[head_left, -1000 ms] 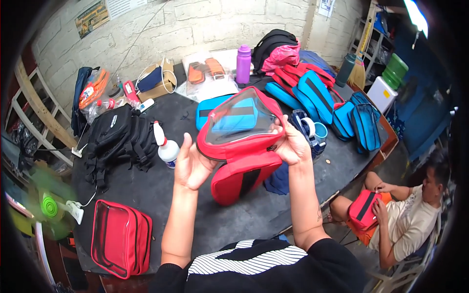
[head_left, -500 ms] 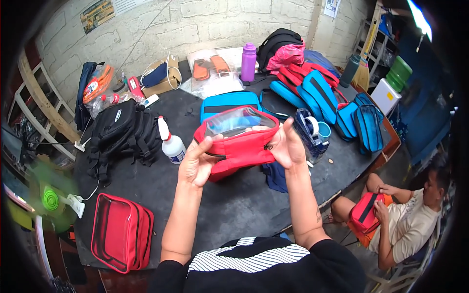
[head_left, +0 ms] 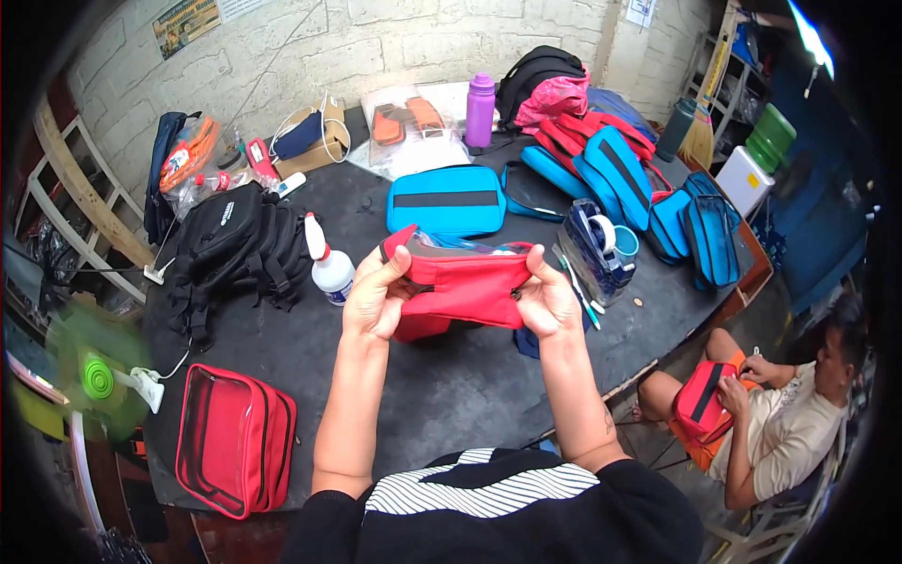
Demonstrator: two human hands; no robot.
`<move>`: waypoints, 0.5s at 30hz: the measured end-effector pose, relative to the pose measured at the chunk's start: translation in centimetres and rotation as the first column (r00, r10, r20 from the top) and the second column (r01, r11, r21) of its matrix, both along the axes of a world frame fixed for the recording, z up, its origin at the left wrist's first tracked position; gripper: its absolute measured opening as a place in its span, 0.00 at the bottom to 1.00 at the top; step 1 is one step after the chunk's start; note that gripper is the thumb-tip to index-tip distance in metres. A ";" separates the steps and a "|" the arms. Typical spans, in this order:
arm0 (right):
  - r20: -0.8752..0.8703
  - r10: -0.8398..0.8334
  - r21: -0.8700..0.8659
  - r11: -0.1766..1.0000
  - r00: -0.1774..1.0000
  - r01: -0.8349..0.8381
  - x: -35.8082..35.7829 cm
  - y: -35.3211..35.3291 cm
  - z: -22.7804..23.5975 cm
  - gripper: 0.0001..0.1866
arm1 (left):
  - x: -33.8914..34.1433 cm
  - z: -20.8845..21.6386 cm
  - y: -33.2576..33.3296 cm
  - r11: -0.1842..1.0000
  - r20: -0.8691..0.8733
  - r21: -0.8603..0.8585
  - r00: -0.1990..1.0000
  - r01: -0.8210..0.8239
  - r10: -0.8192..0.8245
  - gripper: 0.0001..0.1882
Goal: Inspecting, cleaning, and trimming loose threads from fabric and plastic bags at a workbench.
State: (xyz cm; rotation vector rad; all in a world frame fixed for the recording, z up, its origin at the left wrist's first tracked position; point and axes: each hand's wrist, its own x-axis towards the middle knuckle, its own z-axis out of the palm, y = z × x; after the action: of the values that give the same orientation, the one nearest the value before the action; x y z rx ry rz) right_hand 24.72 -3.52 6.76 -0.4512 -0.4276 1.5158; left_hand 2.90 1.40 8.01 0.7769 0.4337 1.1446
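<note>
Above the dark table, a red zippered pouch (head_left: 465, 288) with a clear plastic window is held up between my two hands. My left hand (head_left: 376, 293) grips its left end, thumb on top. At the opposite end my right hand (head_left: 548, 299) has its thumb pressed along the edge; the fingers of both hands are partly hidden behind the fabric. Just beyond the pouch lies a blue bag (head_left: 446, 201) with a black stripe. A white spray bottle (head_left: 331, 274) with a red and white trigger head stands near my left hand.
Another red clear-front bag (head_left: 235, 442) stands at the table's near left. A black backpack (head_left: 240, 246) lies behind it. Blue bags (head_left: 615, 179), a purple bottle (head_left: 480, 113) and a tape-filled organizer (head_left: 601, 249) occupy the far and right side. A seated person (head_left: 780, 404) handles a red bag at right.
The pouch has tilted and come slightly nearer, so its clear window shows less and its red side shows more. Both hands moved with it; the blue bag behind is more exposed.
</note>
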 end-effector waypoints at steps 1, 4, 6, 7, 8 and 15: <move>-0.090 0.030 -0.077 0.996 0.996 -0.037 -0.3 0.0 0.0 0.22 | -0.1 0.0 0.0 1.000 -0.001 0.000 1.000 0.001 -0.001 0.26; -0.178 0.059 -0.145 0.986 0.982 -0.086 -0.3 -0.3 0.0 0.23 | -0.4 0.1 -0.3 1.000 0.006 0.017 1.000 0.014 -0.014 0.24; -0.175 0.067 -0.137 0.986 0.982 -0.092 -0.2 -0.4 -0.3 0.23 | -0.5 0.0 -0.3 0.999 0.023 0.018 0.998 0.050 -0.051 0.24; -0.158 0.068 -0.120 0.989 0.985 -0.087 -0.1 -0.3 -0.7 0.24 | -0.6 -0.1 -0.2 0.999 0.022 0.019 0.999 0.050 -0.050 0.24; -0.140 0.068 -0.102 0.991 0.988 -0.083 0.0 -0.3 -1.0 0.25 | -0.7 -0.3 -0.1 0.998 0.009 0.026 0.998 0.064 -0.065 0.23; -0.112 0.297 0.053 0.955 0.948 -0.293 2.8 1.8 -0.2 0.32 | 0.0 3.0 0.5 0.974 -0.020 0.226 1.000 -0.002 0.007 0.28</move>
State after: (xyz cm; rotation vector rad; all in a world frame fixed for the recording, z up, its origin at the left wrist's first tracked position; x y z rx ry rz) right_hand 27.50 -1.71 6.56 -0.2741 -0.4415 1.8124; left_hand 2.90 1.93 10.96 0.9868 0.3258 1.2042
